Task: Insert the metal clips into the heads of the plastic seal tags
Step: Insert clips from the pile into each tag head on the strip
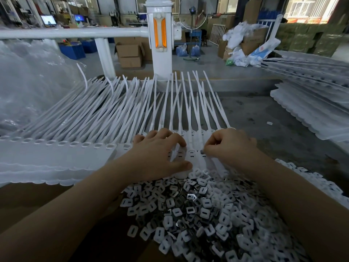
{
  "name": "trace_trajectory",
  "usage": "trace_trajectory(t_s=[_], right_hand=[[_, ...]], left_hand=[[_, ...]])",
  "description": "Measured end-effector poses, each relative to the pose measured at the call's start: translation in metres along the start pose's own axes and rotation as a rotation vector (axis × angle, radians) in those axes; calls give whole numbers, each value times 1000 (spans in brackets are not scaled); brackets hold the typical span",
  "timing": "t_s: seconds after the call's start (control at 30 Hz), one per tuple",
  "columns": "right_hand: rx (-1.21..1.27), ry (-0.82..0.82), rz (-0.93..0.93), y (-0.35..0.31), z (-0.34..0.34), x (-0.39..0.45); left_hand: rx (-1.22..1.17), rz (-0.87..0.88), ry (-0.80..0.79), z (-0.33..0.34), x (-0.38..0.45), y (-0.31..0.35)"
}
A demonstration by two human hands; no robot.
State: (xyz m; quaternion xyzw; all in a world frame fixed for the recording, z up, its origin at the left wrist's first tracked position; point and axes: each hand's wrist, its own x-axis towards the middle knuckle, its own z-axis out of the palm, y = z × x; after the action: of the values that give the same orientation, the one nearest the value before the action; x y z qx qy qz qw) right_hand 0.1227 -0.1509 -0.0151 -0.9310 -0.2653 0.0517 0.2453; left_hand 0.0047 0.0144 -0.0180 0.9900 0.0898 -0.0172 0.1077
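A long strip of white plastic seal tags (pixel 79 148) lies across the table, tails fanning away from me. My left hand (pixel 156 154) grips the heads of the tags at the strip's right end, thumb under their near edge and fingers curled over the top. My right hand (pixel 230 146) pinches a small metal clip (pixel 202 151) and holds it against a tag head (pixel 204 157). A heap of metal clips and white plastic caps (pixel 204 214) lies just in front of me, under both forearms.
Stacks of more tag strips (pixel 309 114) lie at the right. Clear plastic bags (pixel 28 82) bulge at the left. A white rail and post (pixel 160 44) stand behind the table; boxes and bags sit on the floor beyond.
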Motion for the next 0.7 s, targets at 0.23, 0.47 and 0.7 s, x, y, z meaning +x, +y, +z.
trace_trajectory(t_s=[0.23, 0.47, 0.7], right_hand=[[22, -51, 0, 1, -3, -1], [41, -52, -13, 1, -4, -4], [95, -15, 1, 2, -2, -3]], left_hand=[[3, -5, -9, 0, -1, 1], [-1, 0, -6, -1, -3, 2], [-59, 55, 135, -5, -2, 4]])
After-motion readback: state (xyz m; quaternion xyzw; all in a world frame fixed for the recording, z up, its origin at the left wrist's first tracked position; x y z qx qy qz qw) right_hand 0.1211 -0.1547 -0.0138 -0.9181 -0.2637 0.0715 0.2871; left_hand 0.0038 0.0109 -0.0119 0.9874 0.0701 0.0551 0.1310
